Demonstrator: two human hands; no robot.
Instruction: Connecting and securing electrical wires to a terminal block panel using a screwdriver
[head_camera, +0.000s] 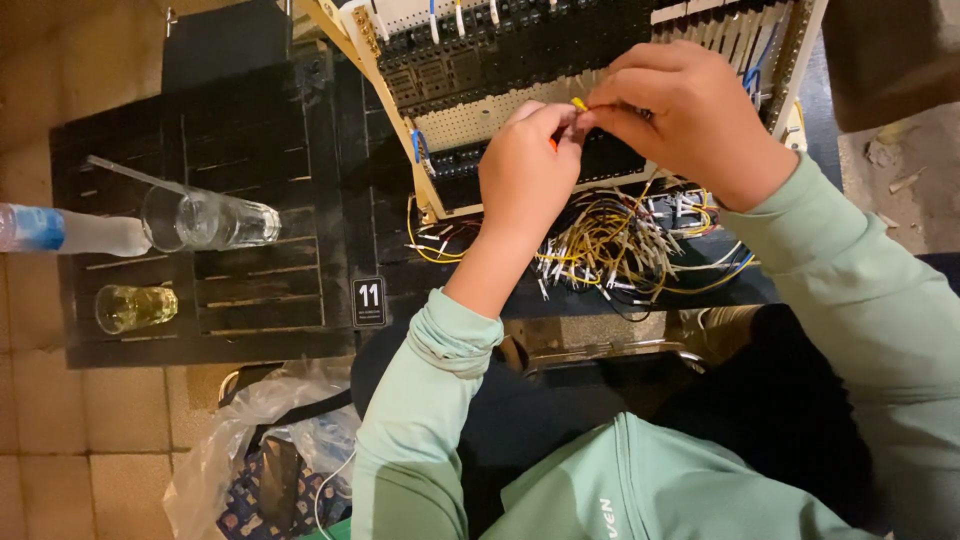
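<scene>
While both hands meet just in front of the breadboard panel (520, 70), the left hand (525, 170) and right hand (685, 115) pinch one yellow jumper wire (578, 103) between fingertips. It runs sideways, hand to hand. Its ends are hidden. More loose wires (610, 250) lie below the panel.

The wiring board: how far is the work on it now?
Done: a few wires already sit on the board, such as a blue one. In hand: the left hand and right hand pinch a yellow wire over it. Left: a heap of loose wires below the board.
</scene>
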